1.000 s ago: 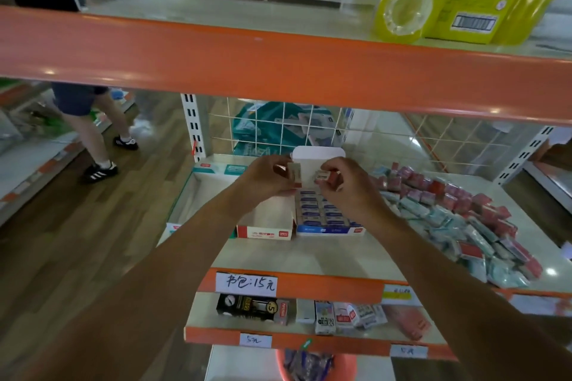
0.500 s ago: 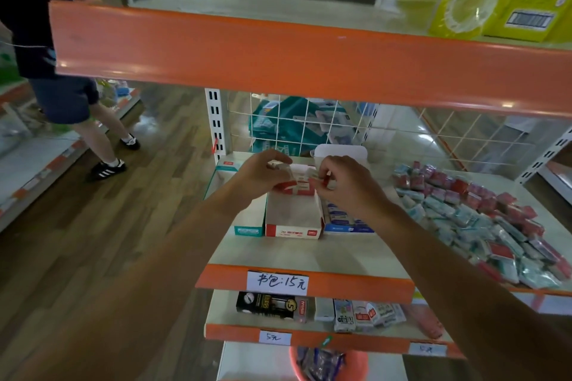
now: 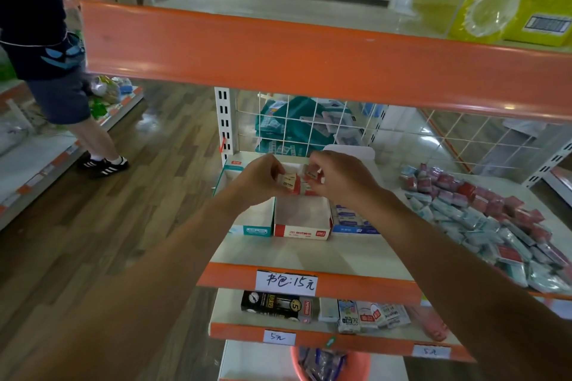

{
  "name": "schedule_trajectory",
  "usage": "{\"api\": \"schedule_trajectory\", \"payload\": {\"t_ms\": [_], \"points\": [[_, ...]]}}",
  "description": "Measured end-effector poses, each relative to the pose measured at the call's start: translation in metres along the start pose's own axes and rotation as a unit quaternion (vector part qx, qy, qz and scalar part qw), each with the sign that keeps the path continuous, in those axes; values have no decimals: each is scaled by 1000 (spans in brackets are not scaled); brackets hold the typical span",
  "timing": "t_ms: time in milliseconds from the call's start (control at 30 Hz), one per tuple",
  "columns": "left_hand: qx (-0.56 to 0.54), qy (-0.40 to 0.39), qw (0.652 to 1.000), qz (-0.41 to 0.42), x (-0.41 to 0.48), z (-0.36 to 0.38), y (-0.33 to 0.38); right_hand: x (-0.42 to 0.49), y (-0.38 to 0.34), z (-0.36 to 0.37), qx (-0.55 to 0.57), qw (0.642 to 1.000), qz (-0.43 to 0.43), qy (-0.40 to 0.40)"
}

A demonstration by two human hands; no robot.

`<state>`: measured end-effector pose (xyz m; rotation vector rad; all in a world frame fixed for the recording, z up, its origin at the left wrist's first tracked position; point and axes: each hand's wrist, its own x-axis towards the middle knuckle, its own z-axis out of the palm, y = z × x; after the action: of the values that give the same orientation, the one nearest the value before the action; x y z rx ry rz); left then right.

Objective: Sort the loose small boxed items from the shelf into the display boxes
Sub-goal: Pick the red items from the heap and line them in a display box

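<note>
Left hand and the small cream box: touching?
Touching. Head view shows the left hand pinching the small cream box by its left end, above the red display box.

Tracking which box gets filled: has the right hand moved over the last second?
Yes: the right hand shifted left, from over the blue display box to the back of the red display box.

Three display boxes stood in a row at the left end of the shelf [image 3: 309,254]: left display box [image 3: 253,219], middle display box [image 3: 301,230], right display box [image 3: 353,227], sides touching. Left hand [image 3: 257,178] and right hand [image 3: 343,178] met over the rear of the middle one, small boxes [image 3: 288,182] pinched in their fingers. Loose pile [image 3: 495,219] lay to the right, apart from the row. Wire grid [image 3: 309,120] stood behind. Lower shelf [image 3: 227,309] ran beneath, upper shelf [image 3: 278,6] overhead. Another person [image 3: 46,40] stood in the aisle, far left.
</note>
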<state>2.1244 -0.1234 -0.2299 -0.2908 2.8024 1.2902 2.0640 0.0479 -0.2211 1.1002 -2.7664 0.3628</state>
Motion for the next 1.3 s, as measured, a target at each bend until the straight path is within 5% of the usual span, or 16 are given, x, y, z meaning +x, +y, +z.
{"api": "schedule_trajectory", "payload": {"t_ms": [333,833,1300], "points": [[133,49,987,73,-2,16,-9,3,-3,8,-54,988,44,-140],[392,40,914,94,29,37,-11,14,-14,15,-152,973,58,-164],[375,22,922,94,30,43,-16,23,-11,23,-124,971,82,-189]]}}
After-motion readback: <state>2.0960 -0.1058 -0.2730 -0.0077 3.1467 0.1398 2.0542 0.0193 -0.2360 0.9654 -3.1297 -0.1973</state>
